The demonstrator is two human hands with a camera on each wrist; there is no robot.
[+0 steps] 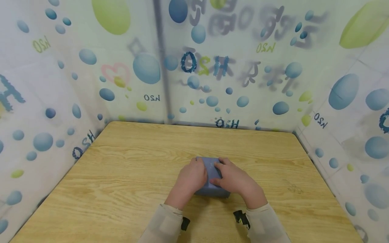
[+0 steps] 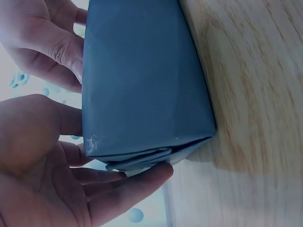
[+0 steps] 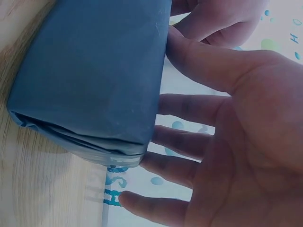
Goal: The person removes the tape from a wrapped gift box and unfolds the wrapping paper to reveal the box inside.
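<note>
A box wrapped in smooth blue-grey sheet (image 1: 210, 168) rests on the wooden table in front of me. At its left side my left hand (image 1: 192, 173) grips the box, fingers bent over the far edge. The left wrist view shows folded wrapping (image 2: 147, 158) at the box's end, touched by a left fingertip (image 2: 163, 171). From the right, my right hand (image 1: 235, 177) rests on the top face. In the right wrist view its fingers (image 3: 175, 142) are spread and fairly straight, with the thumb against the box edge. More loose folds (image 3: 90, 142) appear at that end.
The light wooden table (image 1: 136, 162) extends around the box on all sides. Printed curtains (image 1: 197, 84) with blue and green spots enclose its back, left and right. Dark straps or camera mounts (image 1: 241, 217) sit at the wrists below pale sleeves (image 1: 264, 222).
</note>
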